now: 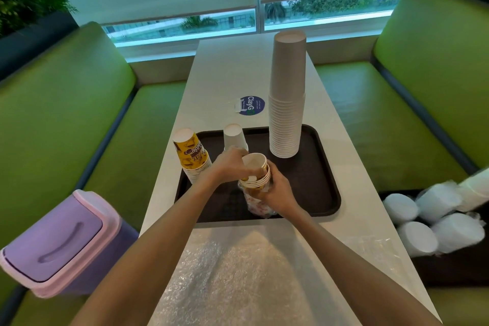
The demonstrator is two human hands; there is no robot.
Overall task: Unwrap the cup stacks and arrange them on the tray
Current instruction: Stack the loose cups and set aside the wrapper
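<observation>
left hand: comes in from the left with the forearm stretched over the near tray edge. Fingers are curled onto the top rims of the held cup stack and grip it.
right hand: comes in from the right, lower down, wrapped round the side of the same stack where the plastic wrap begins. Thumb is on the near side.
held cup stack: tilted, mouth facing the camera, above the near middle of the tray. The top rims are bare and the lower part is in the wrap.
hidden: the right fingers are behind the stack, so their spread can't be told. The left fingertips are partly masked by the rim. The stack's base is lost in crumpled wrap, and whether it touches the tray is unclear.
on tray: tall white stack at far right, upside down. Small white stack is behind the left hand, its base covered. Yellow printed stack is at the left edge, leaning.
cut off/blurred: wrapped stacks on the right seat are smeared, count unclear. Bubble wrap on the near table runs out of frame.
</observation>
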